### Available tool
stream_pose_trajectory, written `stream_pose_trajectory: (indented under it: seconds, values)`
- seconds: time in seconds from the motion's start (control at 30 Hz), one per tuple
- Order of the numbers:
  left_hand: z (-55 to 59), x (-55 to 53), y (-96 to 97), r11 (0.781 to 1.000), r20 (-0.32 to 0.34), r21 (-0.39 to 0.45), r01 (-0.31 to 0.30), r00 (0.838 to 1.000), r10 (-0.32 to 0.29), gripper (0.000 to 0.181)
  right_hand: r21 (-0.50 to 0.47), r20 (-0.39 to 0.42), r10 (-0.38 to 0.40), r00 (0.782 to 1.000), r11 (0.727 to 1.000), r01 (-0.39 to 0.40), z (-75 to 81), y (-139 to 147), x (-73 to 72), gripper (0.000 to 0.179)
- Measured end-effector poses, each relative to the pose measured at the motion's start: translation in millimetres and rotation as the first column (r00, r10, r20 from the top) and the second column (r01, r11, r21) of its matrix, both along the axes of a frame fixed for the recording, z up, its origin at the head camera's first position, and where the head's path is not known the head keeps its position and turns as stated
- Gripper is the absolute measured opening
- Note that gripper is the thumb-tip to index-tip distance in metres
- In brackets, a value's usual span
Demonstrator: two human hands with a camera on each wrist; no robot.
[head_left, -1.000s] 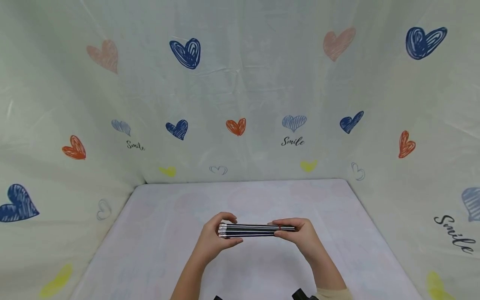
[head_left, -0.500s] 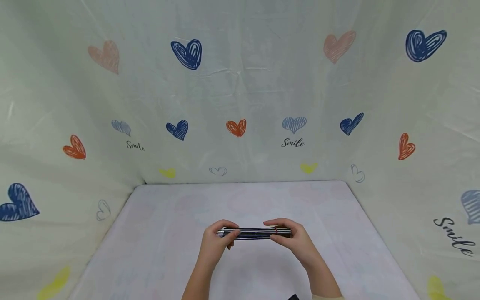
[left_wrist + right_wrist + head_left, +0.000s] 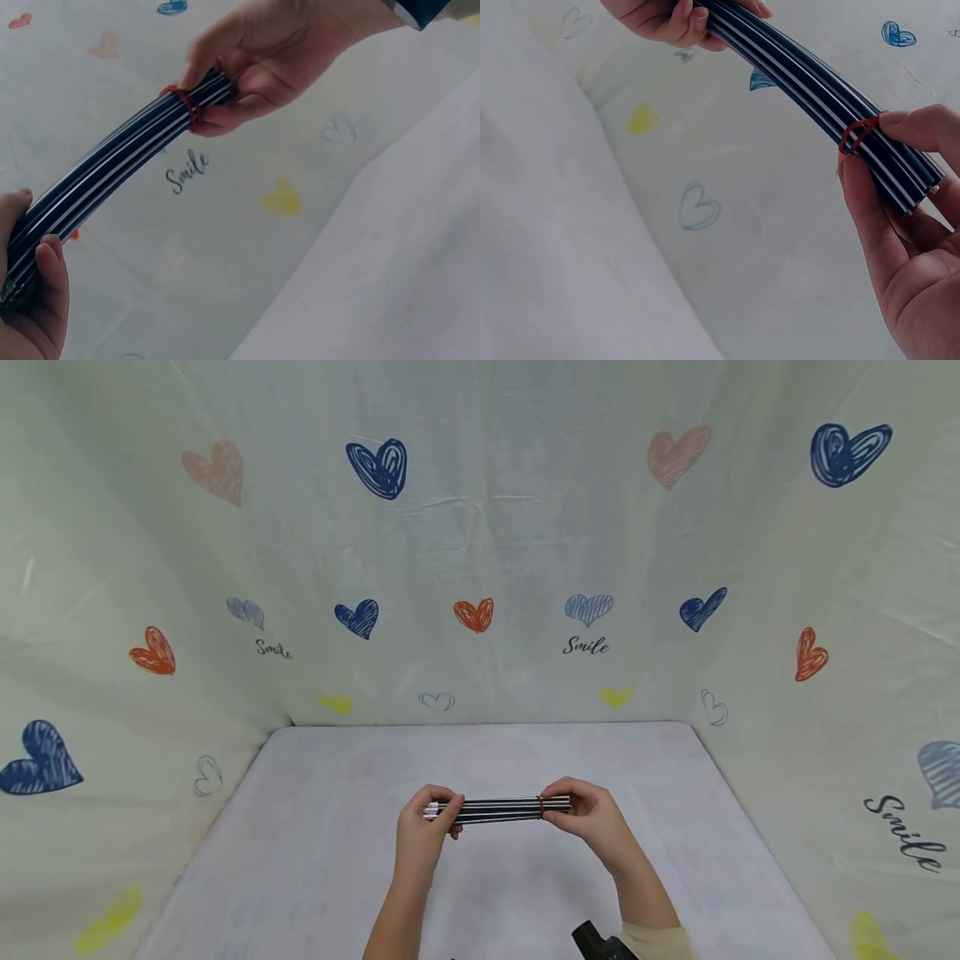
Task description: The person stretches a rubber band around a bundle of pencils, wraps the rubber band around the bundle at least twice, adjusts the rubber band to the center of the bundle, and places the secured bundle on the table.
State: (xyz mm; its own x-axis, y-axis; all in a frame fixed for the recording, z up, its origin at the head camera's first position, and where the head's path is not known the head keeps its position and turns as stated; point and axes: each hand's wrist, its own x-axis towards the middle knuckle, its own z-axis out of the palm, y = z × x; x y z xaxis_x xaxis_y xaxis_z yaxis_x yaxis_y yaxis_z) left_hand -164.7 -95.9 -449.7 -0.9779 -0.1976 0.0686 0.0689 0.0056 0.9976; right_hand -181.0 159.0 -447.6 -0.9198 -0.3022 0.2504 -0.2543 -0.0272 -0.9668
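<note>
A bundle of dark pencils with pale stripes (image 3: 498, 811) is held level above the white table in the head view. My left hand (image 3: 420, 839) grips its silvery end, thumb laid across the front. At the other end, my right hand (image 3: 600, 818) pinches the bundle between thumb and fingers. A red rubber band (image 3: 861, 133) circles the pencils there, touching the right fingertips in the right wrist view. The left wrist view shows the same red band (image 3: 187, 103) and the left fingers (image 3: 52, 274) around the near end. The palms hide parts of both ends.
The white tabletop (image 3: 337, 860) stretches beneath the hands. Pale sheeting (image 3: 480, 543) printed with hearts and "Smile" stands behind and at both sides. A black device (image 3: 600, 942) shows by the right sleeve at the bottom edge.
My left thumb has come up from below the bundle to lie across its front. Both hands have shifted slightly up with the pencils, and the right has moved left.
</note>
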Motion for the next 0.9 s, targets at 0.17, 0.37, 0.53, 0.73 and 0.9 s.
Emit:
stream_pose_trajectory:
  seconds: [0.17, 0.37, 0.53, 0.73, 0.9]
  values:
    - [0.5, -4.8, 5.8, 0.997, 0.013, 0.006, -0.078, 0.997, 0.078, 0.013, 0.026, 0.052, -0.060, 0.997, 0.998, 0.058, 4.6, -3, -4.3, 0.030]
    - [5.5, -8.0, 13.0, 0.996, 0.015, -0.007, -0.091, 0.996, 0.091, 0.005, 0.108, 0.123, -0.128, 0.984, 0.987, 0.115, 12.6, -3, -6.6, 0.028]
    - [26.1, 0.3, 18.7, 0.996, -0.035, 0.005, -0.092, 0.995, 0.092, 0.007, 0.121, 0.136, -0.137, 0.981, 0.985, 0.120, 15.7, -5, -8.2, 0.029]
    - [32.2, 0.8, 20.9, 0.996, -0.060, 0.018, -0.086, 0.994, 0.087, 0.008, 0.099, 0.130, -0.173, 0.976, 0.982, 0.161, 15.6, -9, -9.5, 0.030]
    - [15.4, -9.2, 19.1, 0.998, -0.066, 0.035, -0.044, 0.997, 0.046, 0.007, 0.065, 0.154, -0.167, 0.974, 0.985, 0.159, 14.2, -14, -9.2, 0.032]
